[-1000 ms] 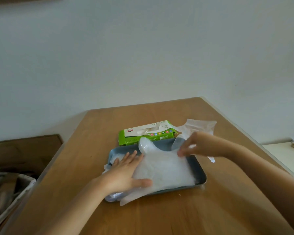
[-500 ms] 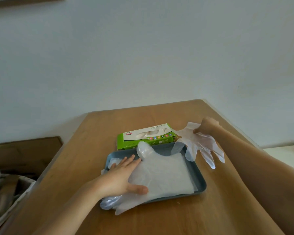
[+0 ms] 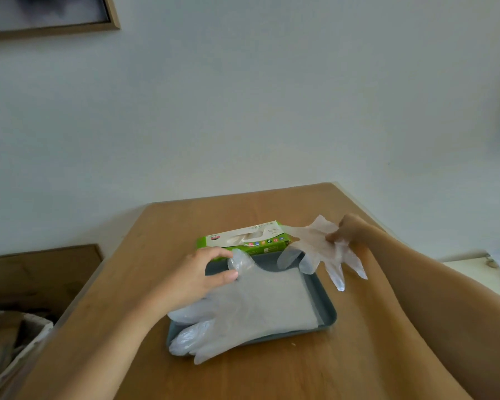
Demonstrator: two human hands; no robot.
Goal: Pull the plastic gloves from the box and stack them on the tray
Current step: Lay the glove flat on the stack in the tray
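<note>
Right hand [image 3: 348, 236] pinches glove [image 3: 315, 249], hanging just right of box [image 3: 243, 238], over far tray [image 3: 326, 313] corner. Left hand [image 3: 198, 280] at stack [image 3: 257, 301] edge, grip unclear. Best: lift clear, lay flat, fingers matching stack.

A framed picture [image 3: 41, 13] on the far wall is cut off by the top and left edges. At the near left, a basket [image 3: 20, 342] is blurred and cropped. Print on the green box [image 3: 243, 243] is too small to read. The stack of gloves [image 3: 257, 307] hides most of the tray [image 3: 331, 316]. The right hand [image 3: 350, 232] has its fingertips hidden behind the loose glove [image 3: 315, 243] it pinches.
</note>
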